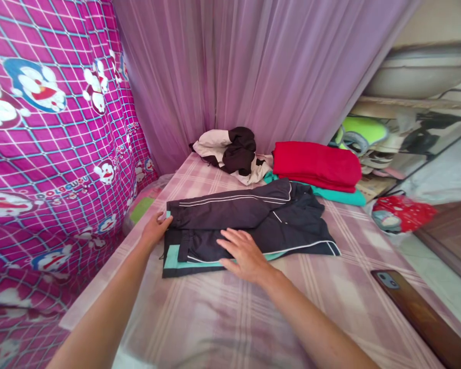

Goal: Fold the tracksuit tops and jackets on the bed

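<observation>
A dark navy jacket (230, 210) with white piping and teal edging lies on a plaid-covered surface, its sleeves folded across the body and their cuffs to the left. At the upper cuff, my left hand (156, 229) is closed on the jacket's left edge, thumb and fingers near each other; part of the grip is hidden. My right hand (246, 254) rests open on the lower sleeve, palm down with fingers stretched out.
Behind the jacket lie a crumpled black-and-white garment (240, 148) and a folded red cloth (317, 165) on a teal cloth (343, 195). A phone (415, 312) lies at the right edge. Purple curtains (253, 66) and a pink patterned cloth (80, 107) hang around. Shelves (415, 105) stand right.
</observation>
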A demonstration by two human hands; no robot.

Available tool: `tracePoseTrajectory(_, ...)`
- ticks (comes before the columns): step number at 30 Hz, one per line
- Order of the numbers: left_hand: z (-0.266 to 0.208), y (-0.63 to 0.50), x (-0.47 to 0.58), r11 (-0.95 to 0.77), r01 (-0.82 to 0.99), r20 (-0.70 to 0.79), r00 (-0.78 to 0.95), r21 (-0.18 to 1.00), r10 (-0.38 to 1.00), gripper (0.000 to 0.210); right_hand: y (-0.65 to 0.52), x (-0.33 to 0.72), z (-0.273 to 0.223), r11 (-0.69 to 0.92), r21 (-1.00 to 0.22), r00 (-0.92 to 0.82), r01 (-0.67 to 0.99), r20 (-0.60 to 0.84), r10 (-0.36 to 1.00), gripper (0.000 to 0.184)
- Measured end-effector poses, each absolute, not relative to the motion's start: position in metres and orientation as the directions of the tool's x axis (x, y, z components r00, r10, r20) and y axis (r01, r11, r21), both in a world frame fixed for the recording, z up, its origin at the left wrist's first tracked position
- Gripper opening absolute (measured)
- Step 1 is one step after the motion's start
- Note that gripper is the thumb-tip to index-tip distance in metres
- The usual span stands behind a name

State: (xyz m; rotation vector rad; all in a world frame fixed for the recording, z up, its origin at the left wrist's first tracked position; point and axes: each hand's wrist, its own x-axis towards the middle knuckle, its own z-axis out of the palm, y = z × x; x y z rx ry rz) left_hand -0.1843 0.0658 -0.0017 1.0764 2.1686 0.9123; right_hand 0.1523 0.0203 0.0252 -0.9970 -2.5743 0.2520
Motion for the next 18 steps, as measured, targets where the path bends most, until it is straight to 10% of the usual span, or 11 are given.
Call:
tracePoseTrajectory(7,-0.002,0.066,-0.184,0.443,0.421,-0.21,-0.494,0.791,0.844,0.076,-0.013,0.1,0.023,0.808,-0.245,-0.763,0.537,0.269,0.588,0.057)
tracePoseTrajectory(18,0.019,0.065,-0.178,0.46,0.181,-0.338,-0.461,0.869,0.82,0.051,-0.025,0.039,0.022,0.764,-0.057,-0.748,0.643,0.17,0.642,0.019)
